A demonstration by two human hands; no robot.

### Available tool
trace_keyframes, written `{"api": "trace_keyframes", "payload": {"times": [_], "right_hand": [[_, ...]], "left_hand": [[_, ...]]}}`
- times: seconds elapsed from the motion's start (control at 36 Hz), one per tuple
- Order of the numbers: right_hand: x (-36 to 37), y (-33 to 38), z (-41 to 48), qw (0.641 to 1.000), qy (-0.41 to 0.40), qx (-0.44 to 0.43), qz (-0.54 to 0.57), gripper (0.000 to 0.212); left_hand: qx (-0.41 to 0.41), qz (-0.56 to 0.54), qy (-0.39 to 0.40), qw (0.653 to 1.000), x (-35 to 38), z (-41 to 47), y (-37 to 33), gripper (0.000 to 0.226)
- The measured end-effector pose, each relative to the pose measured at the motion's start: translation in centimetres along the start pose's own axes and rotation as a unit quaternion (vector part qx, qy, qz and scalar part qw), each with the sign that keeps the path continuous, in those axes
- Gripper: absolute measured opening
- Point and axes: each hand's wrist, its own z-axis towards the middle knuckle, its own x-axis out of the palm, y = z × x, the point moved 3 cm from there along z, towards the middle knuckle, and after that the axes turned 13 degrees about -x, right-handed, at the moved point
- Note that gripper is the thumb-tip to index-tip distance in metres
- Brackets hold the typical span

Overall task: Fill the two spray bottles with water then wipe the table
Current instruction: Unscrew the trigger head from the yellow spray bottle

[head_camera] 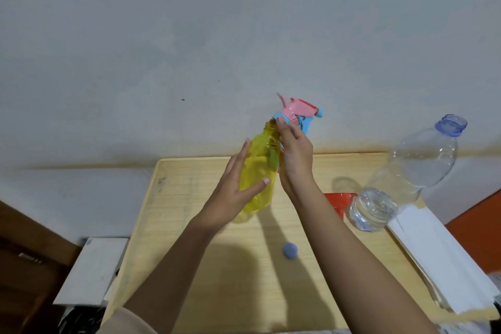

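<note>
A translucent yellow spray bottle (257, 171) is held tilted above the wooden table (189, 225). Its pink and blue trigger head (295, 110) points up and to the right. My left hand (233, 192) holds the bottle's body, thumb across its front and fingers along its far side. My right hand (296, 157) grips the blue collar where the head meets the neck. A large clear water bottle (414, 165) stands uncapped at the table's right, with a little water in its base. I see only one spray bottle.
A blue cap (290, 250) lies on the table below my hands. A red funnel (337, 202) sits next to the water bottle, partly behind my right forearm. A white folded stack (439, 252) lies along the right edge. Beside the table's left edge stands a white box (92, 268).
</note>
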Motion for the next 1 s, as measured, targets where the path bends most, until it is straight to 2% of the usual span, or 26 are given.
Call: {"api": "trace_keyframes", "payload": {"times": [0.11, 0.31, 0.42, 0.61, 0.69, 0.81, 0.89, 1.0], "right_hand": [[-0.2, 0.0, 1.1, 1.0, -0.003, -0.009, 0.004, 0.008], [-0.7, 2.7, 4.1, 0.998, -0.033, -0.051, -0.003, 0.015], [-2.1, 4.0, 5.5, 0.997, -0.036, -0.053, -0.043, 0.017], [-6.5, 1.7, 5.7, 0.993, -0.059, -0.026, -0.099, 0.016], [-8.5, -0.1, 5.3, 0.983, -0.039, -0.011, -0.18, 0.014], [-11.4, -4.3, 3.4, 0.942, 0.037, 0.09, -0.322, 0.017], [-13.8, -7.5, 1.5, 0.882, 0.104, 0.168, -0.427, 0.024], [-15.5, -9.2, -0.5, 0.811, 0.157, 0.193, -0.53, 0.017]], "left_hand": [[-0.019, 0.0, -0.008, 1.0, -0.4, -0.1, 1.6, 0.079], [-0.08, 0.018, -0.09, 0.993, -1.0, -0.2, 5.3, 0.081], [-0.109, -0.048, -0.085, 0.989, -1.1, 0.3, 7.1, 0.088], [-0.108, -0.073, -0.09, 0.987, -0.5, 0.5, 8.6, 0.091], [-0.108, -0.085, -0.099, 0.986, -0.3, 0.5, 9.4, 0.089], [-0.102, -0.086, -0.098, 0.986, 0.3, 0.6, 10.3, 0.094], [-0.092, -0.072, -0.082, 0.99, 1.1, 0.5, 10.9, 0.094], [-0.072, -0.055, -0.064, 0.994, 2.2, 0.0, 11.6, 0.088]]}}
